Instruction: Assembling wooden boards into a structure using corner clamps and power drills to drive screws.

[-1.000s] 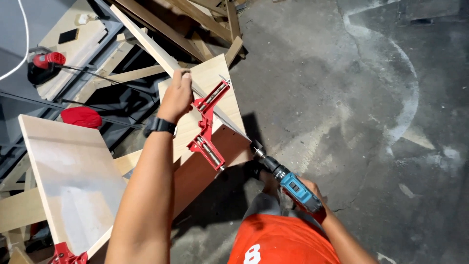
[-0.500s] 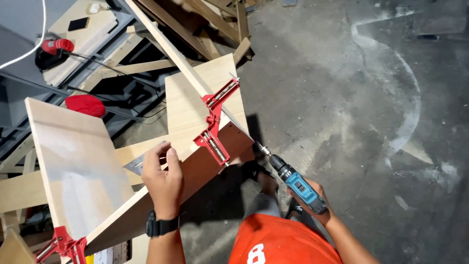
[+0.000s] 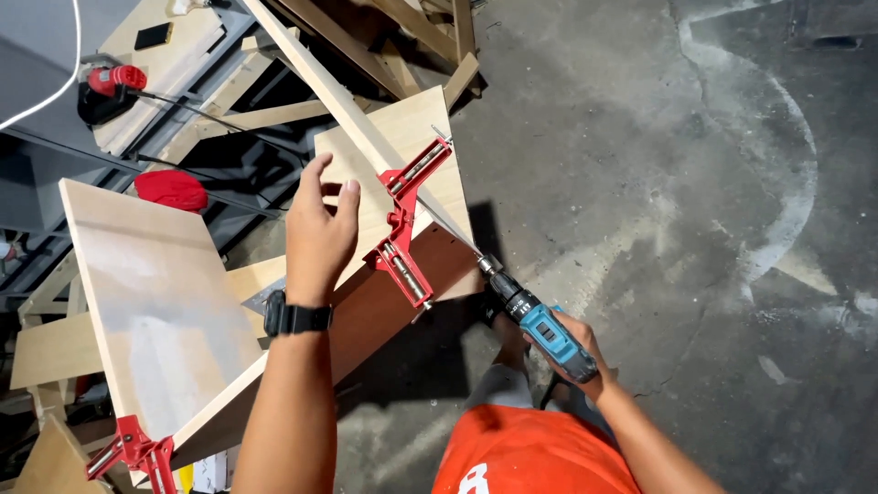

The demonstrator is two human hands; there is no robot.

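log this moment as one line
left hand: open, over panel | right hand: gripping blue drill | bit at clamped corner | red corner clamp

Just beyond the left hand's fingers (image 3: 322,187), a bright red corner clamp (image 3: 403,220) grips pale tan wooden panels (image 3: 402,137). The right hand's fingers (image 3: 572,331) wrap a teal-and-black cordless drill (image 3: 540,325). The floor (image 3: 695,183) is mottled grey concrete.

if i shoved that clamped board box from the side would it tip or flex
Probably stiff: red corner clamps lock the light wooden panels at right angles. Likely heavy for its size, with broad, thick boards. It might rock rather than slide, since it seems to rest on an edge while the left hand hovers beside it.
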